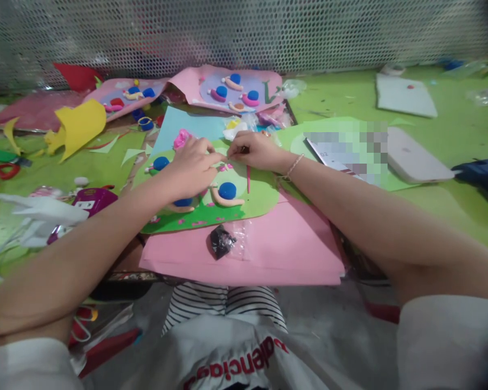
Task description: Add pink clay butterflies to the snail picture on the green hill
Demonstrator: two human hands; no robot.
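My left hand (195,165) and my right hand (255,149) meet over the upper part of a green paper card (264,197). Both have their fingers pinched together, the tips nearly touching; whatever is between them is too small to make out. On the card sit clay snails with blue round shells and pale bodies; one snail (228,191) lies just below my hands, and another blue shell (161,163) is left of my left hand. Small pink clay bits (226,168) lie under the fingertips. A thin pink stick (249,179) is beneath my right wrist.
Pink sheets (293,244) lie under the card, with black clay in a plastic bag (222,241) on them. Finished-looking pink cards (276,81) stand behind. A phone (335,157) and white case (418,157) are at right; scissors (4,171) and yellow paper (81,127) at left.
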